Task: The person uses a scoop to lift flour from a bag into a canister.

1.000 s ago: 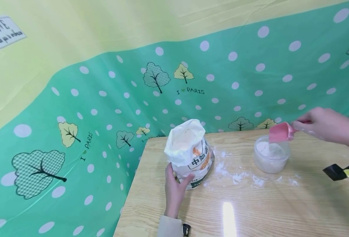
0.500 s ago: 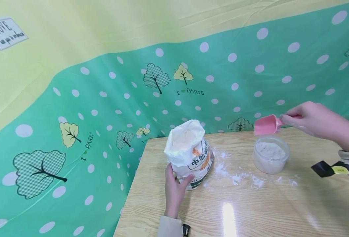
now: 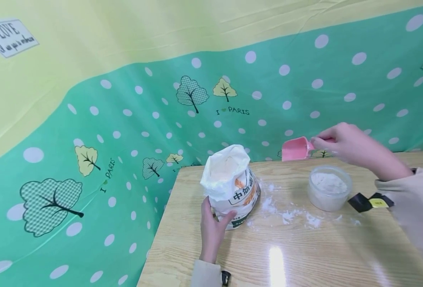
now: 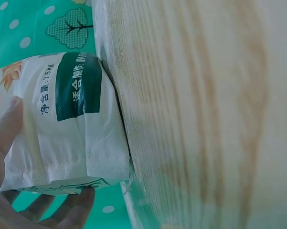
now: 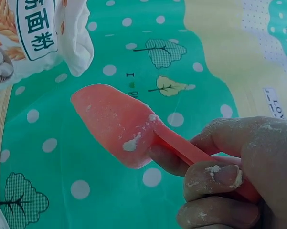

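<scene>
My right hand (image 3: 353, 145) grips the handle of a pink scoop (image 3: 294, 149) in the air, left of and above a clear round tub (image 3: 329, 202) of flour (image 3: 328, 183). Only a dusting of white powder shows on the scoop (image 5: 112, 124) in the right wrist view; flour also dusts the fingers. An open flour bag (image 3: 245, 201) stands upright at the table's left, its white top rolled wide. Low on that bag, my left hand (image 3: 213, 229) holds it with the thumb on the printed front. In the left wrist view, other fingers (image 4: 79, 207) curl round its far side.
Spilled flour (image 3: 288, 216) streaks the wooden table (image 3: 247, 259) between bag and tub. A green and yellow printed cloth (image 3: 139, 119) hangs behind the table and along its left edge.
My right hand has carried the scoop up and left, from over the tub towards the flour bag. The left hand and the bag stay in place.
</scene>
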A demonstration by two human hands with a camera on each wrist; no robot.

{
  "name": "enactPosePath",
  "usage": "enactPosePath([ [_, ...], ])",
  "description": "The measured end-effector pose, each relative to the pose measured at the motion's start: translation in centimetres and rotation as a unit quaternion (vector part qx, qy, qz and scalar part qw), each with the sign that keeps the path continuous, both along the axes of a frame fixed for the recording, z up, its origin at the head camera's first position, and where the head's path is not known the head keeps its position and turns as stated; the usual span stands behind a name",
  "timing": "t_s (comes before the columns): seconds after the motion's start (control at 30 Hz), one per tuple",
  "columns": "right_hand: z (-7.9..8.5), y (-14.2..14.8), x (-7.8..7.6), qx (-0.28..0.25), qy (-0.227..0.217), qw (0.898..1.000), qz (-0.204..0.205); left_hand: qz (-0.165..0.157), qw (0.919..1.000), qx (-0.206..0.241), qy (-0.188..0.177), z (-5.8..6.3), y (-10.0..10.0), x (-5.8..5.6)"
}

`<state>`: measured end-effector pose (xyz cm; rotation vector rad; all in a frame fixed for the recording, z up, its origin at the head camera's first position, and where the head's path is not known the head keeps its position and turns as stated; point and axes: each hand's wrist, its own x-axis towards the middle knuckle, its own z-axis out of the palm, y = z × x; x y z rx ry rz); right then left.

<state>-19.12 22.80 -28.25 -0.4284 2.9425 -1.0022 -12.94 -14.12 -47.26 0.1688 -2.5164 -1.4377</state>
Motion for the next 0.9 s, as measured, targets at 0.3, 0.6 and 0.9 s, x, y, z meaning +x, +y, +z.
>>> enactPosePath([
  [0.3, 1.0, -3.3, -0.6, -0.007, 0.006, 0.999, 0.03, 0.008, 0.9999, 0.009, 0.002, 0.0, -0.1, 0.1],
  [0.6, 2.1, -6.7, -1.5, -0.013, 0.021, 0.998, 0.062, 0.007, 0.9999, 0.006, 0.007, 0.0, -0.3, 0.4],
  [0.9, 2.7, -10.1, -2.1, -0.001, 0.035, 0.996, 0.085, 0.0, 0.9999, 0.003, 0.015, -0.1, -0.3, 0.1],
])
